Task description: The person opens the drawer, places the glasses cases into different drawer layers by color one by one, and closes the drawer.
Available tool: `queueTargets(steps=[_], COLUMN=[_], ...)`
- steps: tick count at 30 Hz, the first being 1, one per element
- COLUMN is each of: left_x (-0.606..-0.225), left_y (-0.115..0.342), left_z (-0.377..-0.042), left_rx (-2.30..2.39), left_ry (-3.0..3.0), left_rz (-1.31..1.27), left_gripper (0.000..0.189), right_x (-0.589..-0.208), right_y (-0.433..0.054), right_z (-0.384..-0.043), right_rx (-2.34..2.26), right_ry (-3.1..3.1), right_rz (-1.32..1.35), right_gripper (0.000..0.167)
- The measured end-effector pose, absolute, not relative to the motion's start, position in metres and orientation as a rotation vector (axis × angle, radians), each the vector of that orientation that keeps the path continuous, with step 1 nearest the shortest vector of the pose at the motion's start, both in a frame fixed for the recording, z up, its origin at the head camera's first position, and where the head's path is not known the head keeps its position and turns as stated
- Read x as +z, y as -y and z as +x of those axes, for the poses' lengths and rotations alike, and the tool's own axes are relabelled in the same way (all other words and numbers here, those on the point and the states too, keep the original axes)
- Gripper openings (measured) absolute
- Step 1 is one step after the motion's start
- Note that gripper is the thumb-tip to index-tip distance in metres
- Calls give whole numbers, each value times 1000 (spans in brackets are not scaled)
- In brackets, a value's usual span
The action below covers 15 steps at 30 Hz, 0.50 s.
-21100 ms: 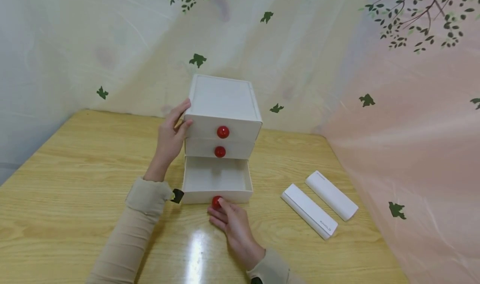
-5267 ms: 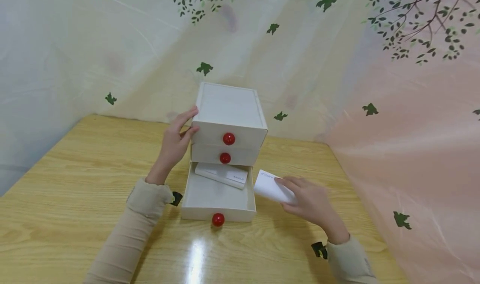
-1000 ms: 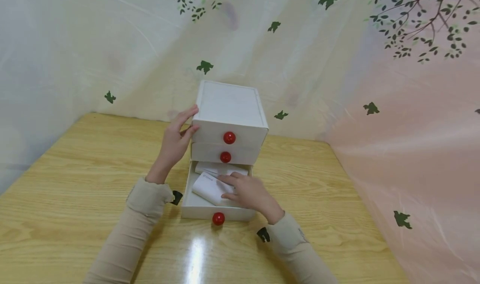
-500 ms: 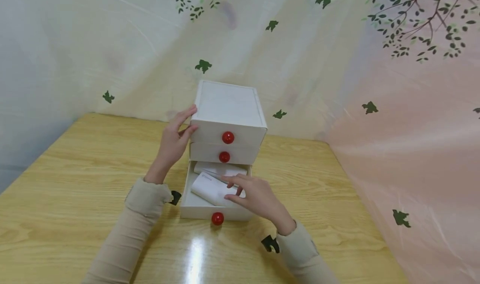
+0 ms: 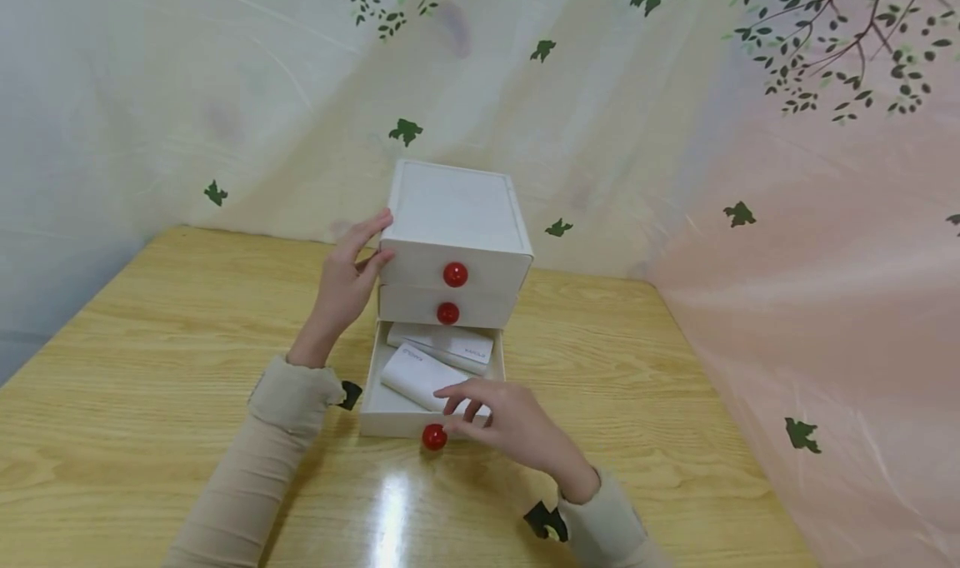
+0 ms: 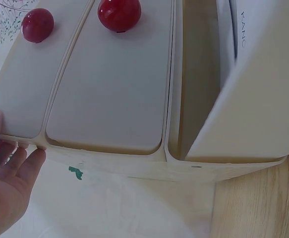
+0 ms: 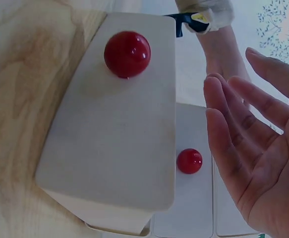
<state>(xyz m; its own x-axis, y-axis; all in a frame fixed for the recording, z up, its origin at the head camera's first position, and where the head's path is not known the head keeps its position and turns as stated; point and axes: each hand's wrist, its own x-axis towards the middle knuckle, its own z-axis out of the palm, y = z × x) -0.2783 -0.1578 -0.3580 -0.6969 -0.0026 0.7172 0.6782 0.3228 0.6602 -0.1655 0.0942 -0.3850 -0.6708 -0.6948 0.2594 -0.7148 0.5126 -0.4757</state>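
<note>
A white cabinet (image 5: 459, 206) with three drawers stands on the table, each drawer with a round red knob. Its bottom drawer (image 5: 390, 425) is pulled out. Inside lie two white glasses cases: one at the back (image 5: 438, 341), the other slanted in front (image 5: 416, 375), partly behind my right hand. My left hand (image 5: 343, 289) holds the cabinet's upper left front corner, thumb on the front and fingers along the side. Loosely bent and holding nothing, my right hand (image 5: 510, 422) hovers over the drawer's front right, beside its red knob (image 5: 434, 437). The right wrist view shows its fingers apart from the drawer.
The wooden table (image 5: 637, 401) stretches on both sides of the cabinet. A pale cloth backdrop (image 5: 300, 118) with green leaf prints hangs behind, and pinkish cloth (image 5: 840, 301) runs along the right. A black strap clip sticks out from each sleeve cuff.
Both glasses cases went from the table into the bottom drawer. My right hand let go of the second one and drew back toward the drawer's front. My left hand stays on the cabinet.
</note>
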Motion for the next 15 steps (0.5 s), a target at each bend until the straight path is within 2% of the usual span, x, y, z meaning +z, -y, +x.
queueTargets(steps=[7,11,15], left_x=[-358,-357,-356], left_y=[155,154,153], left_z=[-274,-271,-268], left_rx=[-1420,-1425,-1419], left_ry=[1981,1977,1976], left_rz=[-582,-577,-571], left_gripper=[43,43,43], right_x=[-391,-395,-400], right_y=[-96,-98,-97], right_z=[-152,-148,-145], right_rx=[967,863,843], right_ry=[2769,2886,2975], right_rz=[1288,1238,1168], right_gripper=[26,17,17])
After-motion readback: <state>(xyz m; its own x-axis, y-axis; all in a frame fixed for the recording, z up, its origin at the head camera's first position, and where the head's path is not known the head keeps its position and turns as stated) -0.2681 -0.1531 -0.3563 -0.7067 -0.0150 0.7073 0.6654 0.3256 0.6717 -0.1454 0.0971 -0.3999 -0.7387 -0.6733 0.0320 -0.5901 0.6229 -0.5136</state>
